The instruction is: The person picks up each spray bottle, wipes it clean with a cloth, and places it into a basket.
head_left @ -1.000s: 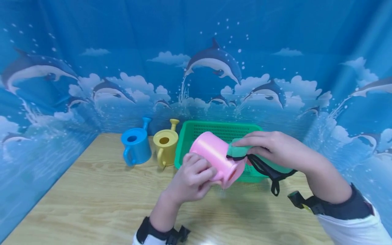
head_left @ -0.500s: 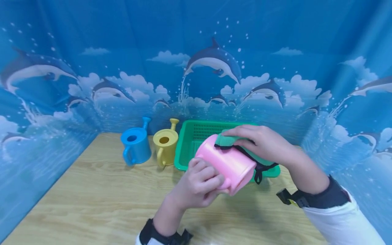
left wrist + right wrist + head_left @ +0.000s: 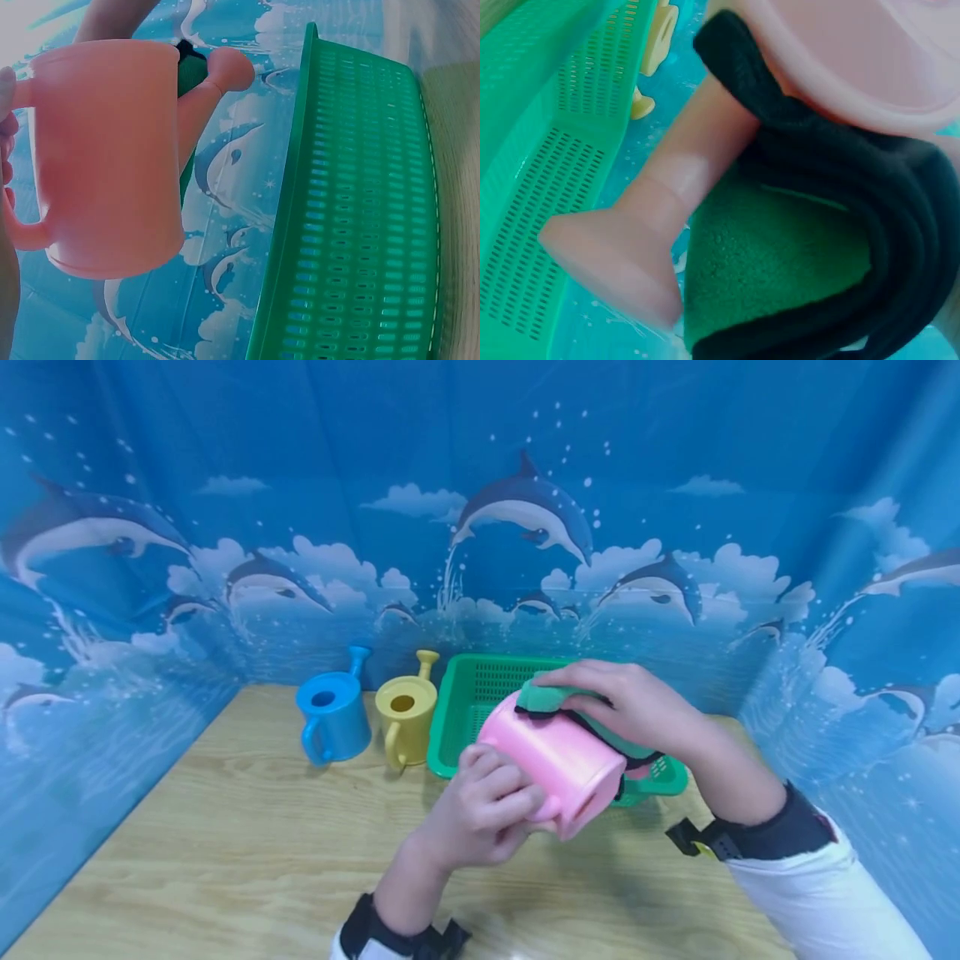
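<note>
A pink watering can (image 3: pixel 558 760) is held tilted on its side above the table, in front of the green basket. My left hand (image 3: pixel 480 810) grips its handle, fingers curled round it. On the can's upper side lies a green cloth with black edging (image 3: pixel 542 696), which my right hand (image 3: pixel 637 702) holds between thumb and fingers and presses against the wall. The left wrist view shows the pink can's body (image 3: pixel 112 157) and its spout (image 3: pixel 201 112). Close to the spout head (image 3: pixel 622 259), the folded cloth (image 3: pixel 780 255) bulges in the right wrist view.
A green perforated basket (image 3: pixel 444 727) stands behind the pink can. To its left are a yellow watering can (image 3: pixel 412 731) and a blue watering can (image 3: pixel 341 727), both upright on the wooden table (image 3: pixel 225 843). A blue dolphin-print curtain (image 3: pixel 360 443) encloses the back and sides.
My right hand has slid the cloth leftward along the can, from its base end toward its other end. The pink can has shifted slightly right and down with my left hand.
</note>
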Demonstrator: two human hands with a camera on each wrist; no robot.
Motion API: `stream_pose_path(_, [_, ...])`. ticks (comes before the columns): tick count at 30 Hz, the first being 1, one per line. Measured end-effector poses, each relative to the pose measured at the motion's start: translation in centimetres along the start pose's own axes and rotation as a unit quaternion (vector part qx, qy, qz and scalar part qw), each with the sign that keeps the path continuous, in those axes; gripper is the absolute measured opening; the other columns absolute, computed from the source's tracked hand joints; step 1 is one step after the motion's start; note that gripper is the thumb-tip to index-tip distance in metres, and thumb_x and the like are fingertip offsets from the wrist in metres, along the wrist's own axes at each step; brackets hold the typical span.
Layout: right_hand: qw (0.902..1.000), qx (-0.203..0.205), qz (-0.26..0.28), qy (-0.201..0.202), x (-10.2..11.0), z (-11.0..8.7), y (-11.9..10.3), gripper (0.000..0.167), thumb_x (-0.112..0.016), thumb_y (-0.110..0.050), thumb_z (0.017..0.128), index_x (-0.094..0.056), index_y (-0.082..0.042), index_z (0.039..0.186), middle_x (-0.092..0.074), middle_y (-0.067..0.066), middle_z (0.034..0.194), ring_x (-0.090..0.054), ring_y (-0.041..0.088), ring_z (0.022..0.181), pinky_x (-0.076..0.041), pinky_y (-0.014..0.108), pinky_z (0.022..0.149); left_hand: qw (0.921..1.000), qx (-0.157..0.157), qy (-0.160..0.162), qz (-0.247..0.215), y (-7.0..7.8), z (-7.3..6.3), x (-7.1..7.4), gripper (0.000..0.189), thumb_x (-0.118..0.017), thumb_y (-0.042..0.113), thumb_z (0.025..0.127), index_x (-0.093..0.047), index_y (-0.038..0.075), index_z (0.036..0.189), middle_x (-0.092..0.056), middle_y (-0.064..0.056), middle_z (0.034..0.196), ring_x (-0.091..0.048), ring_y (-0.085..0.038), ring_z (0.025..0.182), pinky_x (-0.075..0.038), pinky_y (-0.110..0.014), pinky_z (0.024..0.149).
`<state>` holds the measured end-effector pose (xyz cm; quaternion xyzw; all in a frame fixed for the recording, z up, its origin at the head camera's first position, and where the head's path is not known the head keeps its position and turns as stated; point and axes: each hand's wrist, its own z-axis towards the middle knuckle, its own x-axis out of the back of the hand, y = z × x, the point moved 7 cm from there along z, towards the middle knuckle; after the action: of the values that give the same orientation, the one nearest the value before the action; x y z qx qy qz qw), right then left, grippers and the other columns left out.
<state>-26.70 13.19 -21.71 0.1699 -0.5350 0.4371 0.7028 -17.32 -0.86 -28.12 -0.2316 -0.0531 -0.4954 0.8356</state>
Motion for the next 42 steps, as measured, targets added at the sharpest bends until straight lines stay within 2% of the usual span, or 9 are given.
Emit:
stream_pose_path(6, [0.9997,0.011,0.007,-0.018,0.7,-1.0,-0.2,0.04,-0.064,-0.004,0.091,-0.062,-0.02,0.128,-0.066,0.0,0.122,-0.065,0.018,0.109,-0.055,0.036,0.082,0.9999,0.017,-0.003,-0.001,-0.7,-0.1,0.2,0.026,-0.053,0.036,0.098,-0.063,0.015,0.086,-0.053,0.002,0.077,-0.05,-0.016,0.076,-0.04,-0.035,0.077])
stream_pose_path(14, [0.9991,0.023,0.016,-0.033,1.4,-2.4,-0.6,0.043,-0.063,-0.003,0.091,-0.061,-0.022,0.129,-0.066,-0.003,0.12,-0.064,0.015,0.109,-0.055,0.034,0.082,0.9997,0.019,0.004,0.016,-1.1,-0.5,0.6,0.023,-0.054,0.034,0.097,-0.062,0.015,0.087,-0.05,0.002,0.075,-0.048,-0.018,0.074,-0.039,-0.035,0.075])
stream_pose_path(21, [0.9982,0.047,0.031,-0.022,2.1,-3.4,-0.5,0.047,-0.064,0.003,0.089,-0.061,-0.02,0.129,-0.067,-0.004,0.118,-0.065,0.012,0.105,-0.055,0.029,0.079,0.9993,0.027,0.021,0.018,-1.6,-0.5,1.0,0.023,-0.055,0.036,0.097,-0.064,0.016,0.087,-0.047,0.002,0.073,-0.045,-0.017,0.073,-0.039,-0.035,0.074])
stream_pose_path(26, [0.9979,0.053,0.034,-0.012,2.3,-3.8,-0.5,0.05,-0.064,0.005,0.087,-0.06,-0.02,0.13,-0.066,-0.003,0.121,-0.064,0.014,0.108,-0.056,0.03,0.08,0.9992,0.016,0.031,0.019,-1.4,-0.3,1.1,0.022,-0.055,0.032,0.096,-0.063,0.016,0.085,-0.046,0.003,0.072,-0.044,-0.016,0.071,-0.038,-0.035,0.074])
stream_pose_path(30, [0.9988,0.033,0.036,-0.01,2.1,-3.5,-0.4,0.046,-0.063,0.002,0.09,-0.06,-0.02,0.13,-0.066,-0.002,0.121,-0.064,0.015,0.108,-0.056,0.032,0.081,0.9984,-0.011,0.049,0.026,-0.8,0.0,1.2,0.019,-0.054,0.028,0.096,-0.061,0.015,0.083,-0.047,0.003,0.072,-0.044,-0.016,0.069,-0.037,-0.034,0.074])
stream_pose_path(34, [0.9989,-0.02,0.036,-0.022,1.5,-2.7,0.0,0.038,-0.06,-0.006,0.094,-0.061,-0.021,0.129,-0.066,-0.001,0.122,-0.066,0.014,0.105,-0.055,0.033,0.08,0.9966,-0.033,0.066,0.035,-0.3,0.4,1.4,0.023,-0.053,0.03,0.098,-0.059,0.015,0.081,-0.048,0.003,0.072,-0.044,-0.015,0.068,-0.036,-0.033,0.074])
stream_pose_path(38, [0.997,-0.058,0.033,-0.039,1.1,-1.9,0.3,0.035,-0.058,-0.013,0.097,-0.06,-0.022,0.13,-0.065,0.0,0.124,-0.063,0.007,0.082,-0.05,0.031,0.073,0.9958,-0.039,0.072,0.042,0.1,0.8,1.4,0.025,-0.052,0.032,0.099,-0.058,0.016,0.081,-0.049,0.004,0.072,-0.044,-0.013,0.068,-0.035,-0.033,0.075])
stream_pose_path(42, [0.995,-0.079,0.028,-0.055,0.9,-1.0,0.4,0.034,-0.057,-0.017,0.098,-0.058,-0.023,0.132,-0.066,0.001,0.121,-0.048,0.004,0.059,-0.044,0.031,0.068,0.9957,-0.035,0.074,0.043,0.2,0.9,1.3,0.026,-0.053,0.034,0.098,-0.059,0.016,0.08,-0.048,0.004,0.073,-0.044,-0.013,0.069,-0.034,-0.033,0.076])
